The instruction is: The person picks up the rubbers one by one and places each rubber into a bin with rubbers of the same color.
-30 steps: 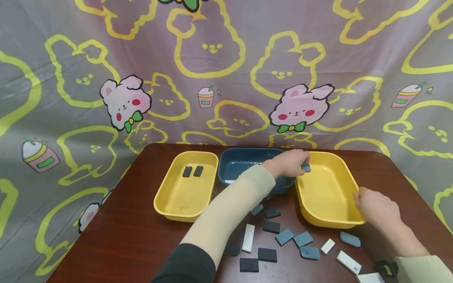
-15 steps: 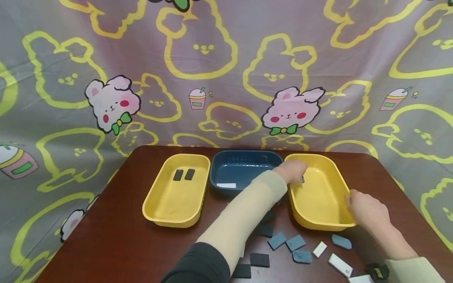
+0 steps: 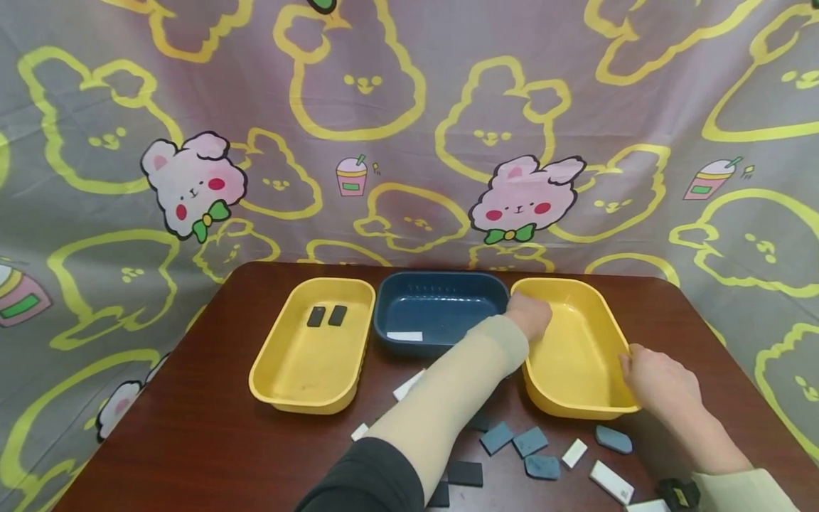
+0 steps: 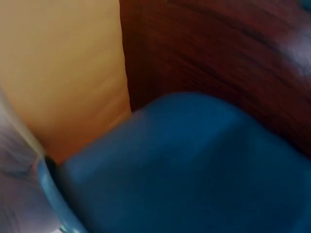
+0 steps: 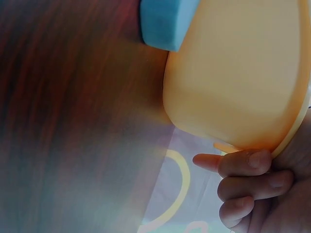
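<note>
My left hand reaches over the left rim of the right-hand yellow tray, fingers curled down inside. The small blue-grey block it pinched in the earlier frames is now hidden beneath it. In the left wrist view only a dim part of that hand shows, beside the rims. My right hand grips the same tray's right rim near the front corner; its curled fingers show at the tray edge in the right wrist view. Several blue-grey blocks lie in front of this tray.
A dark blue bin stands between the trays, with a white block inside. The left yellow tray holds two black blocks. Black blocks and white blocks lie in front. A patterned curtain hangs behind the table.
My left hand has moved down into the right yellow tray, and the block at its fingertips has gone out of sight. The right hand keeps its grip. The head view has shifted slightly right.
</note>
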A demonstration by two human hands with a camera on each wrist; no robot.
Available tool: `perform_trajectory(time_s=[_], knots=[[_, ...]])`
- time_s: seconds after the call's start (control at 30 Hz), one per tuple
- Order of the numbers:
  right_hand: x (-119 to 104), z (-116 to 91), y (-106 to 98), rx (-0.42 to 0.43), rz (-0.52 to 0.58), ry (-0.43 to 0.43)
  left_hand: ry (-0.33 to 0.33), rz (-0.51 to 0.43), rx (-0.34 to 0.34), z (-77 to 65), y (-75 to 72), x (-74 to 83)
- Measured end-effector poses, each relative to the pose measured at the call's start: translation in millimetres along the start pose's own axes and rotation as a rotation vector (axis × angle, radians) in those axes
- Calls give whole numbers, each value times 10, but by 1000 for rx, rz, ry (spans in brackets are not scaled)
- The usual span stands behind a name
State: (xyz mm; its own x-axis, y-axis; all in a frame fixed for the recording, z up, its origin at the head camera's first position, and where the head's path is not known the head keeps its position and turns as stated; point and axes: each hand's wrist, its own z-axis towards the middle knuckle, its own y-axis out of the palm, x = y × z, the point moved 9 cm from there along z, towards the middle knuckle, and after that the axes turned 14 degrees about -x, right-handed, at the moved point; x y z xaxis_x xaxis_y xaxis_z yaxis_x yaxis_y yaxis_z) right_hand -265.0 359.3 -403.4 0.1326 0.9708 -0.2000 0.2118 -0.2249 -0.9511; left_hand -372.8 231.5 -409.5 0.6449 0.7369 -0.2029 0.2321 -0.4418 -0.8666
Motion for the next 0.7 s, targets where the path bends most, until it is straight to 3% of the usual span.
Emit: perform_trajectory(time_s=[0.3,0.47,0.7], knots=[[-3,-10,-13,6,5,0,-70,-22,16,36,14,11],[1,-10,-17,6,10,4,-107,-35,-8,114,40,6],[16,3,2,-3,19,21,-106,-53,-3,170,65,15]])
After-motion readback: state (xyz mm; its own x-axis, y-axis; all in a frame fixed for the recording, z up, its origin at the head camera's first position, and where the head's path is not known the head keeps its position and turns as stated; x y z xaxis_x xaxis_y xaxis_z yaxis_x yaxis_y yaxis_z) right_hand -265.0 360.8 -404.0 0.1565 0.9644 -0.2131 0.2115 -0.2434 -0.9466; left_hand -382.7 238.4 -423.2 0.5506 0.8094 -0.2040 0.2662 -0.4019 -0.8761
